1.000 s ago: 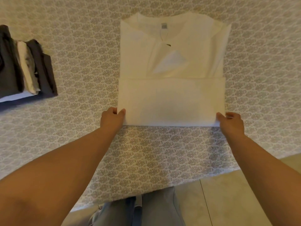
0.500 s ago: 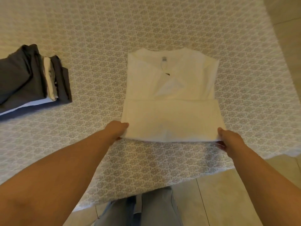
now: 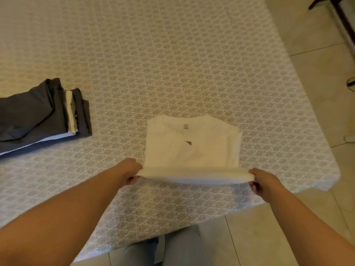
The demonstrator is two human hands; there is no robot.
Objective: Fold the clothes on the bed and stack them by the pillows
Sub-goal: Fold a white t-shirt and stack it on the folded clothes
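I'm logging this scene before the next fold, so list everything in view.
white T-shirt: one, white, mid-bed, near edge lifted.
stack of folded clothes: one, dark grey with white layers, bed's left side.
bedspread: one, beige with white lace pattern, covers the bed.
tiled floor: beige, right of and below the bed.
dark furniture: partly seen, top right corner.
jeans: light blue, bottom centre.
left hand: grips the shirt's left corner.
right hand: grips the right corner.

Your left hand: arm extended forward, fingers curled, pinching. Your right hand: arm extended forward, fingers curled, pinching, level with the left.
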